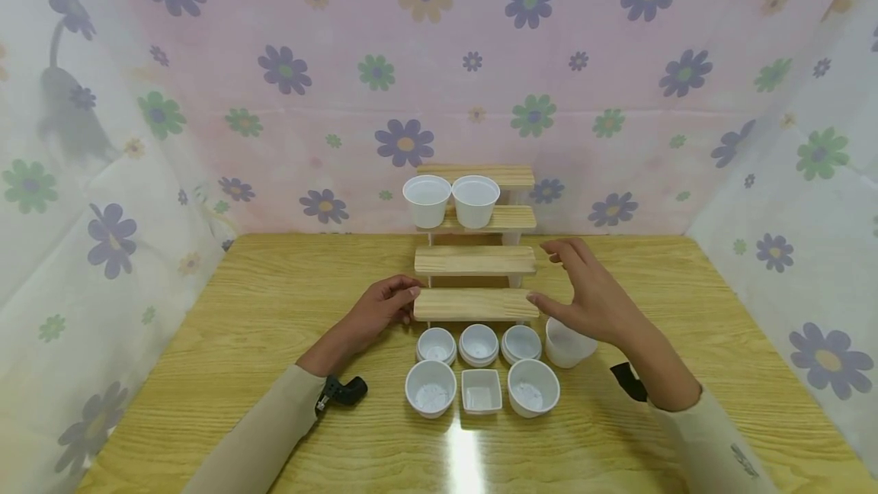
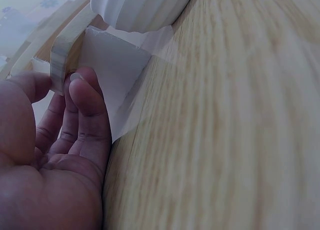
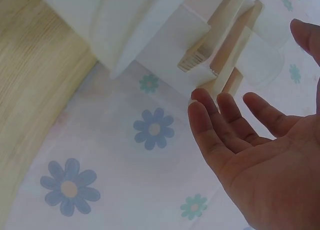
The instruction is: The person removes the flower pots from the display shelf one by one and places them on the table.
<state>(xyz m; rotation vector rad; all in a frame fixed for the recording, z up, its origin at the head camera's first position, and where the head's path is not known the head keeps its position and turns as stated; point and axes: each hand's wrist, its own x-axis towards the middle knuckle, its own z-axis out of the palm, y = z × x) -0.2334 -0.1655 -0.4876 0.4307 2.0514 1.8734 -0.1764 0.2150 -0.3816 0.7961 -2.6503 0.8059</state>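
Note:
A tiered wooden stand (image 1: 475,303) with several pale slats on white side supports stands at the back of the table. My left hand (image 1: 373,309) pinches the left end of its lowest slat. In the left wrist view, the thumb lies over that slat's end (image 2: 62,52) and the fingertips are under it. At the stand's right side, my right hand (image 1: 586,288) is raised with fingers spread, holding nothing. Its thumb is right at the lowest slat's right end. Two white cups (image 1: 427,200) (image 1: 476,202) sit side by side on an upper slat, towards the left.
In front of the stand are three small round white bowls (image 1: 479,345). Nearer me, two white pots (image 1: 430,389) (image 1: 533,387) flank a square white dish (image 1: 482,391). Another white cup (image 1: 569,345) stands partly hidden below my right hand. A flowered cloth (image 1: 329,128) hangs behind the table.

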